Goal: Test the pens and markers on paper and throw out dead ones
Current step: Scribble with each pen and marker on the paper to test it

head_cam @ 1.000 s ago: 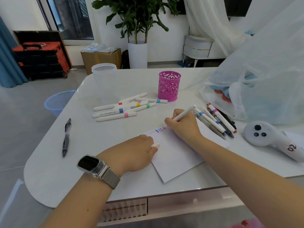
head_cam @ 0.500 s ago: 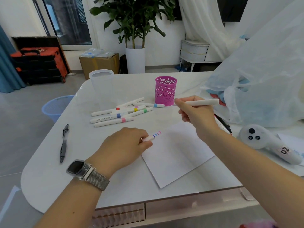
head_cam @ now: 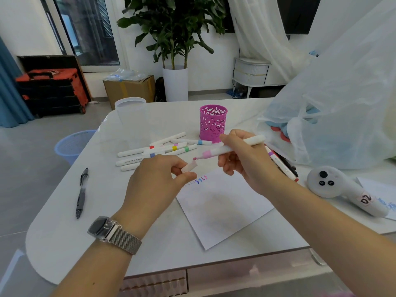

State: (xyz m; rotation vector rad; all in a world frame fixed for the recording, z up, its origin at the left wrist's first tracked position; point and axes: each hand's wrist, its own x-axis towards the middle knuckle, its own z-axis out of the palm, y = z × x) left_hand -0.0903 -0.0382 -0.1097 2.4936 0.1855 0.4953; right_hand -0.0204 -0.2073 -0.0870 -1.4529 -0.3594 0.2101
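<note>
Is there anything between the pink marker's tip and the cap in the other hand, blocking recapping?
Nothing visible. The right hand holds the pink marker above the table, tip pointing at the cap pinched in the left hand. The tip sits right at the cap's end, with only air between them.

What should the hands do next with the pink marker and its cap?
Probably slide the cap onto the tip. The right hand holds the pink marker level above the table, its pink tip bare and almost touching the cap pinched in the left hand. Squiggles already sit on the paper, so recapping looks due.
</note>
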